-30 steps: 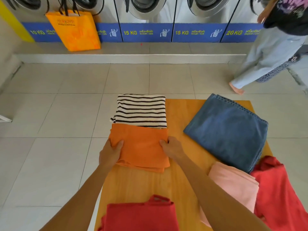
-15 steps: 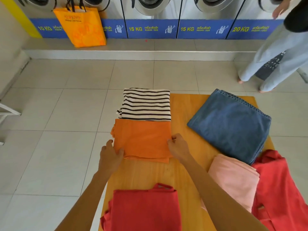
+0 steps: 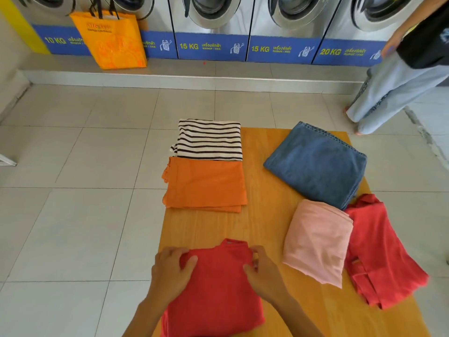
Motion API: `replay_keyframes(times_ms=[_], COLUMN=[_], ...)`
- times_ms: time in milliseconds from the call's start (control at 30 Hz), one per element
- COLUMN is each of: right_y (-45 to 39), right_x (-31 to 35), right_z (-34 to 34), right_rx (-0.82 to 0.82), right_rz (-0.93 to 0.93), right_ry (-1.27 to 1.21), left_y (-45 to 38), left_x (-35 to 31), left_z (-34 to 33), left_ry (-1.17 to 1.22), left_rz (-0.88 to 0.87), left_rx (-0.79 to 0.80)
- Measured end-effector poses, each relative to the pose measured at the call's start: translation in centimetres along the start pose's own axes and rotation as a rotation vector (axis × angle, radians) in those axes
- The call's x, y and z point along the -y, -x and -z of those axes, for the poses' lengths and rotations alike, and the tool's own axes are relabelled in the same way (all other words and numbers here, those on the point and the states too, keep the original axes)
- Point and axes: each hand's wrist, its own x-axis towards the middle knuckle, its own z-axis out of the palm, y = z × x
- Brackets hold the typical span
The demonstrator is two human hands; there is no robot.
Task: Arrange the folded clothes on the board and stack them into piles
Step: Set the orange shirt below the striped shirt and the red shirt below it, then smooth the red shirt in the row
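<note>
Head view looks down on a wooden board (image 3: 267, 229) lying on a tiled floor (image 3: 73, 215), with both hands at its near end. Well beyond the hands, a row of washing machines (image 3: 211, 25) lines the far wall, and an orange bag (image 3: 111, 42) stands on the step before them. Far off to the right of the right hand, a second person (image 3: 398, 76) in pale trousers stands by the machines.

Folded blue denim (image 3: 318, 164) lies on the board ahead and to the right of the right hand. A crumpled red garment (image 3: 381, 251) lies further right of that hand, its top edge touching the denim. Directly ahead of both hands sits a folded orange cloth (image 3: 206, 186), and just past it, touching its far edge, a folded striped shirt (image 3: 211, 139). A pink folded piece (image 3: 318, 242) lies just right of the right hand, overlapping the crumpled red garment.

Between and under the hands lies a folded red shirt (image 3: 213, 293). The left hand (image 3: 172, 271) grips its far left corner, thumb on top and fingers curled over the edge. The right hand (image 3: 262, 268) pinches the far right corner.
</note>
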Motion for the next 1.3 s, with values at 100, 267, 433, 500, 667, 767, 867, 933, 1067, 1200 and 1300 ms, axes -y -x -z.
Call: replay_keyframes(times_ms=[100, 267, 433, 500, 667, 767, 867, 933, 1067, 1200, 1300], right_y=[1.3, 0.9, 1.2, 1.7, 2.9, 3.1, 2.9, 2.6, 1.7, 0.2, -1.5], right_x=[-0.1, -0.2, -0.3, -0.4, 0.1, 0.4, 0.7, 1.1, 2.8, 5.1, 6.7], right_z=[-0.7, -0.2, -0.4, -0.9, -1.7, -2.0, -1.8, -1.5, -0.4, 0.7, 1.3], right_rx=[-0.029, 0.020, 0.144, 0.104, 0.032, 0.045, 0.041, 0.050, 0.051, 0.031, 0.009], right_rz=[-0.022, -0.152, -0.157, -0.145, -0.141, -0.125, -0.094, -0.063, -0.021, 0.009, 0.027], right_ry=[0.004, 0.051, 0.031, 0.048, -0.016, -0.058, -0.076, -0.109, -0.224, -0.318, -0.342], left_y=[0.2, 1.1, 3.3, 4.4, 4.6, 4.6, 4.4, 3.9, 1.8, -1.3, -3.8], left_x=[-0.1, -0.8, -1.1, -0.8, 0.0, 0.5, 0.6, 0.4, 0.0, -0.3, -1.2], left_z=[0.0, 0.0, -1.1, -1.7, -1.8, -2.1, -2.2, -1.4, 1.2, 4.0, 5.5], left_ry=[-0.011, 0.119, -0.021, -0.051, 0.103, 0.348, 0.446, 0.490, 0.587, 0.584, 0.525], left_rz=[0.086, 0.229, 0.317, 0.337, 0.436, 0.427, 0.417, 0.376, 0.287, 0.238, 0.204], left_rx=[-0.026, -0.070, -0.123, -0.107, -0.049, -0.003, 0.106, 0.143, 0.162, 0.155, 0.116])
